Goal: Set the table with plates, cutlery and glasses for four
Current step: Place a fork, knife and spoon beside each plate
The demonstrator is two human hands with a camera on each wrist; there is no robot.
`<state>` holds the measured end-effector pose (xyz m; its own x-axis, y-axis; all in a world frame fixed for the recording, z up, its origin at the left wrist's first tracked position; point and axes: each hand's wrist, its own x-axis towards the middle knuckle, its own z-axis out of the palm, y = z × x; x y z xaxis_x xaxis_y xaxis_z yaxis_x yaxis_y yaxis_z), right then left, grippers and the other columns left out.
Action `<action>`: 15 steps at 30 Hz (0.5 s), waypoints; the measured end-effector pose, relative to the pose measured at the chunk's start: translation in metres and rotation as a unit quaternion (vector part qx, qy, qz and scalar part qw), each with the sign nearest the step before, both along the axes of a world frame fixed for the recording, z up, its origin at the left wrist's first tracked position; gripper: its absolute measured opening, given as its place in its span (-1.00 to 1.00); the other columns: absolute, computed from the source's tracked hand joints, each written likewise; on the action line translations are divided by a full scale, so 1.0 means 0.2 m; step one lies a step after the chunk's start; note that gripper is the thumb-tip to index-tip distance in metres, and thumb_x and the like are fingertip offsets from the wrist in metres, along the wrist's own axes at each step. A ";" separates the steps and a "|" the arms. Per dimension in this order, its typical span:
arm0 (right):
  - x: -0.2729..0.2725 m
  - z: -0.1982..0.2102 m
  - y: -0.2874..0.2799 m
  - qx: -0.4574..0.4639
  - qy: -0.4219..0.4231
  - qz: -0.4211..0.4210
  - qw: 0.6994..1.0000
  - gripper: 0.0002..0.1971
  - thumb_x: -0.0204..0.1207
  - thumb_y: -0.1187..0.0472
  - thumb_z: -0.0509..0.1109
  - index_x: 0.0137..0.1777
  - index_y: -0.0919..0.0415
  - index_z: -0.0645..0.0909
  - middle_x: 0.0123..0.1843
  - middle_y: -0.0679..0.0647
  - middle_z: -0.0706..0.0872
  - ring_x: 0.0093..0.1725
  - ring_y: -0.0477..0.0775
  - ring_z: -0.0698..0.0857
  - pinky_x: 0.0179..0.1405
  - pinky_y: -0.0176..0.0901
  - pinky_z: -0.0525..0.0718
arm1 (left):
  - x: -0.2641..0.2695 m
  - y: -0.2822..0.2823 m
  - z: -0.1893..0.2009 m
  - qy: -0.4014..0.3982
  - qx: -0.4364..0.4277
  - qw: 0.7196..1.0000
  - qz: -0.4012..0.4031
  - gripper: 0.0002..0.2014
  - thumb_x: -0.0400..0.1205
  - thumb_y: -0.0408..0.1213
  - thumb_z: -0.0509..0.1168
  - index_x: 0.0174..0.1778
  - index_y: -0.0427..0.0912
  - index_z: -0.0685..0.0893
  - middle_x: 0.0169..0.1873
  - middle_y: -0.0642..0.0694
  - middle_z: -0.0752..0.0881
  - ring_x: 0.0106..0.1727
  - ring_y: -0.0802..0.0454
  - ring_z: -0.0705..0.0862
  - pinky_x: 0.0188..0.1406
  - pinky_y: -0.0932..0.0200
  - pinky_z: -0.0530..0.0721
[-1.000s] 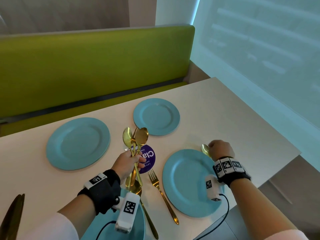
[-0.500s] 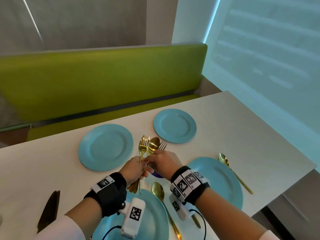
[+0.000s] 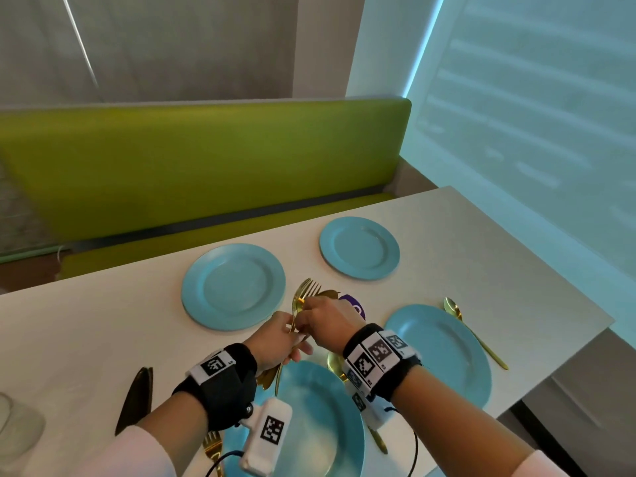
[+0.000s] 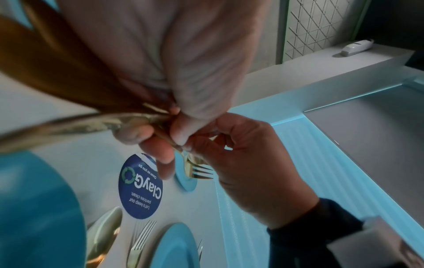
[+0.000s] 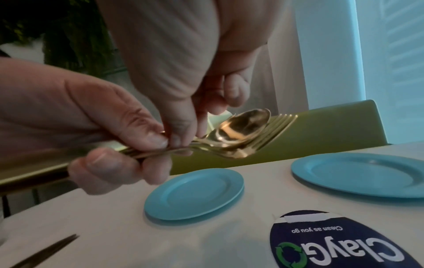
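Four blue plates lie on the white table (image 3: 481, 242): a far left plate (image 3: 234, 287), a smaller far right plate (image 3: 359, 247), a near right plate (image 3: 444, 352) and a near middle plate (image 3: 320, 418). My left hand (image 3: 289, 335) grips a bundle of gold spoons and forks (image 3: 304, 294) by the handles, heads pointing away. My right hand (image 3: 303, 321) pinches one piece of that bundle (image 5: 241, 134) near its neck; which piece, I cannot tell. Both hands hover between the plates. A gold spoon (image 3: 475, 335) lies right of the near right plate.
Another gold spoon (image 3: 335, 364) lies between the two near plates. A dark knife (image 3: 136, 397) lies at the near left, a gold fork (image 3: 211, 445) under my left wrist, a glass (image 3: 17, 428) at the left edge. A round purple sticker (image 3: 352, 302) marks the table's middle. A green bench (image 3: 206, 166) runs behind.
My right hand left the spoon beside the near right plate and came across to the bundle in my left hand, where it now pinches a piece. The head view has lifted.
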<state>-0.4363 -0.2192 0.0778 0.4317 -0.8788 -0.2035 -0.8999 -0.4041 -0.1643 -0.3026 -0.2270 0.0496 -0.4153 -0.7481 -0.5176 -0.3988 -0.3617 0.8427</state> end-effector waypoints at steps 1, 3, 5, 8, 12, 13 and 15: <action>0.00 0.00 0.00 0.005 0.008 0.009 1.000 -0.69 0.56 0.37 0.25 0.23 0.17 0.67 0.10 0.17 0.64 0.14 0.21 0.63 -0.20 -0.12 0.41 | 0.00 0.01 0.00 0.000 0.000 1.000 -0.005 -0.87 0.70 -0.31 0.15 0.12 -0.20 0.37 -0.23 -0.14 0.73 -0.41 0.11 0.54 -0.45 0.31 0.45; 0.00 0.01 -0.01 0.019 0.033 0.028 0.999 -0.68 0.56 0.35 0.25 0.27 0.15 0.64 0.13 0.17 0.63 0.17 0.21 0.61 -0.12 -0.06 0.53 | 0.00 0.01 0.00 -0.003 -0.003 1.000 -0.018 -0.88 0.70 -0.32 0.14 0.12 -0.20 0.37 -0.24 -0.13 0.73 -0.42 0.12 0.54 -0.45 0.31 0.45; -0.02 0.03 -0.04 0.026 0.052 0.049 0.997 -0.69 0.58 0.33 0.24 0.28 0.16 0.63 0.15 0.17 0.62 0.20 0.21 0.59 -0.03 0.03 0.63 | 0.00 -0.01 -0.01 -0.005 -0.009 0.999 -0.033 -0.92 0.70 -0.36 0.12 0.08 -0.21 0.40 -0.25 -0.10 0.72 -0.41 0.13 0.55 -0.42 0.31 0.48; -0.04 0.05 -0.11 0.020 0.086 0.070 0.994 -0.72 0.63 0.31 0.19 0.26 0.20 0.62 0.18 0.16 0.60 0.25 0.19 0.55 0.00 0.07 0.65 | -0.02 -0.07 0.01 -0.040 -0.042 0.996 -0.064 -0.88 0.68 -0.43 0.08 -0.11 -0.13 0.43 -0.27 -0.04 0.69 -0.38 0.14 0.56 -0.35 0.32 0.53; -0.10 0.05 -0.26 -0.005 0.124 0.087 0.988 -0.71 0.65 0.31 0.14 0.24 0.24 0.63 0.21 0.15 0.61 0.26 0.20 0.55 -0.09 0.01 0.59 | -0.10 -0.17 0.00 -0.078 -0.067 0.992 -0.070 -0.82 0.66 -0.47 0.00 -0.17 -0.13 0.39 -0.32 -0.02 0.61 -0.41 0.14 0.51 -0.35 0.30 0.51; -0.12 0.04 -0.29 -0.008 0.129 0.091 0.988 -0.71 0.65 0.32 0.14 0.25 0.24 0.63 0.21 0.15 0.61 0.26 0.19 0.55 -0.11 -0.01 0.57 | -0.13 -0.20 -0.01 -0.083 -0.065 0.992 -0.065 -0.86 0.67 -0.47 -0.01 -0.11 -0.17 0.39 -0.32 -0.02 0.60 -0.41 0.14 0.51 -0.36 0.31 0.50; -0.17 0.03 -0.36 -0.014 0.134 0.091 0.987 -0.73 0.65 0.32 0.15 0.24 0.23 0.62 0.21 0.15 0.61 0.25 0.19 0.56 -0.13 -0.02 0.58 | -0.18 -0.26 -0.04 -0.090 -0.059 0.993 -0.055 -0.92 0.69 -0.44 -0.01 -0.01 -0.21 0.36 -0.32 0.01 0.58 -0.40 0.15 0.50 -0.40 0.38 0.49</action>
